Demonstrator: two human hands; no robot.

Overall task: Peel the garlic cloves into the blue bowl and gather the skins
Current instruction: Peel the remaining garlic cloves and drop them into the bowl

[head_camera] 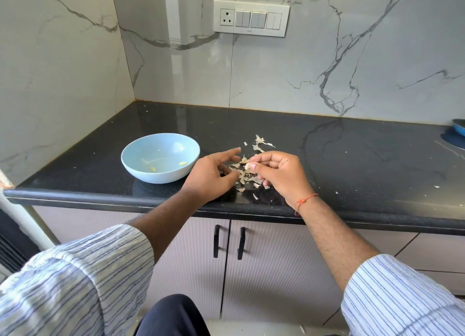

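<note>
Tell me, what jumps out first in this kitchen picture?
Two hands meet over the shiny black stone counter: the right hand pinches a pale garlic clove, the left hand picks at it. Papery garlic skins lie scattered around; a round light-blue bowl sits left.

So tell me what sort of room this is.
Most likely a home kitchen: a dark stone countertop over cupboard doors, marble-look wall tiles with a switch and socket panel, and garlic being peeled beside a blue bowl.
</note>
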